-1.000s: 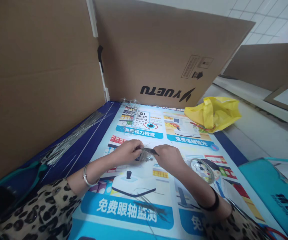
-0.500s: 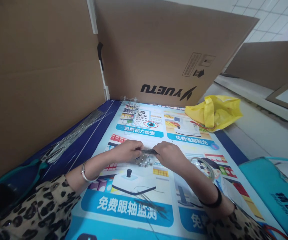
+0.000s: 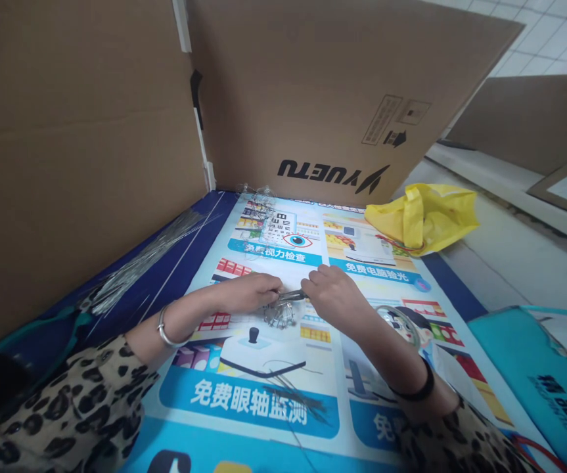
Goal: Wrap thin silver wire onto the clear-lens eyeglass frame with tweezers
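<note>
My right hand (image 3: 335,299) is closed around the handles of small dark pliers (image 3: 293,295), whose tip points left toward my other hand. Opposite it, my left hand (image 3: 253,292) is pinched at a small wire piece (image 3: 280,314) made of thin, clear-looking loops, which hangs just below the plier tip. The fingertips hide exactly where the wire is gripped. Below my hands, a loose bunch of thin dark wires (image 3: 295,397) lies on the printed poster sheet (image 3: 244,443).
Long silvery wires (image 3: 135,266) lie on the blue cloth at left. A tangle of wire pieces (image 3: 261,220) sits near the cardboard wall (image 3: 322,98). At right are a yellow bag (image 3: 421,220), a clear round roll (image 3: 399,325) and a teal bag (image 3: 520,368).
My right hand has tilted and risen slightly, and the pliers look a little more spread. The wire piece has turned slightly between my hands. The whole view has shifted a little.
</note>
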{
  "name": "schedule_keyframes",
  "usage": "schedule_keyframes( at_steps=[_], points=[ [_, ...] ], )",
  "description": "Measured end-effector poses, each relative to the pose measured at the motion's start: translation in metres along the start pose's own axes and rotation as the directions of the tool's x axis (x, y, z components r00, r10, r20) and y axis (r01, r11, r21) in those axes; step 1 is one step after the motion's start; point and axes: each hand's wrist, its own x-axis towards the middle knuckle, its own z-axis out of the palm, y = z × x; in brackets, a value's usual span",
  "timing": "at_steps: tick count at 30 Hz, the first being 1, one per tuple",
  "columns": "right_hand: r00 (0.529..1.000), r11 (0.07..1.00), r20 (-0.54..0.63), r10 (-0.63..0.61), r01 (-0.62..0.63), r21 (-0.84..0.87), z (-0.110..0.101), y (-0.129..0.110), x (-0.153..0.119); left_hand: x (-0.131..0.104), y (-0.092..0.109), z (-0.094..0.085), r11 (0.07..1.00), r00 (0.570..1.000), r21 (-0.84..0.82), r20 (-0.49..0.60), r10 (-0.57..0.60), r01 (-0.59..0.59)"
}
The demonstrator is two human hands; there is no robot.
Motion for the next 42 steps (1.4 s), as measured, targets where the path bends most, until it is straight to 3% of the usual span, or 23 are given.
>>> schedule_keyframes(
  at_steps=[7, 14, 24, 29, 33, 42],
  points=[
    [0.999, 0.999, -0.028, 0.018, -0.019, -0.042, 0.002, -0.002, 0.000, 0.002, -0.002, 0.001, 0.998, 0.999, 0.052, -0.016, -0.032, 0.033],
    [0.998, 0.998, 0.030, 0.057, -0.056, -0.040, 0.002, -0.003, 0.000, 0.004, 0.000, 0.001, 0.996, 0.999, 0.086, -0.037, -0.036, 0.039],
    [0.978, 0.988, 0.156, 0.142, -0.151, 0.042, 0.009, -0.008, -0.001, 0.003, -0.004, -0.002, 0.998, 0.999, -0.049, -0.021, -0.046, 0.045],
    [0.909, 0.933, 0.309, 0.278, -0.332, 0.138, 0.009, -0.013, 0.002, 0.004, -0.006, 0.000, 0.989, 0.993, -0.130, -0.085, -0.085, 0.073],
    [0.869, 0.890, 0.399, 0.292, -0.399, 0.218, 0.007, -0.012, 0.004, 0.006, -0.008, 0.001, 0.975, 0.989, -0.217, -0.123, -0.085, 0.057],
    [0.893, 0.905, 0.382, 0.238, -0.347, 0.248, 0.010, -0.007, 0.003, 0.004, -0.006, 0.000, 0.959, 0.992, -0.261, -0.037, -0.123, 0.109]
  ],
)
